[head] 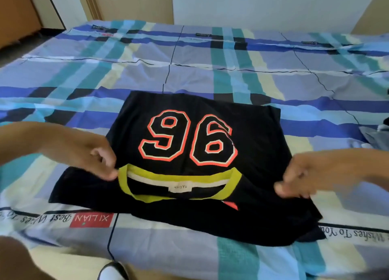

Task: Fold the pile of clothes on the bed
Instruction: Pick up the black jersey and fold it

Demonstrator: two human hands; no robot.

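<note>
- The black shirt [252, 132], printed with a large 96, lies spread on the striped bed [189, 69], just in front of the person. Its yellow collar [179, 175] is turned toward them.
- The left hand [92, 153] has its grip closed to a pinch on the cloth right beside the collar's left end.
- The right hand [305, 174] is curled on the shirt's right side at about the same level. It is blurred, but its grip looks closed on the fabric too.
- Holding both sides level probably keeps the cloth taut, so the next fold comes out straight and does not bunch.
- The shirt seems only partly folded, with loose dark fabric spreading out below the collar toward the bed's near edge.
- A grey garment [376, 134] lies at the far right of the bed, well apart from the shirt, and is likely waiting its turn.
</note>
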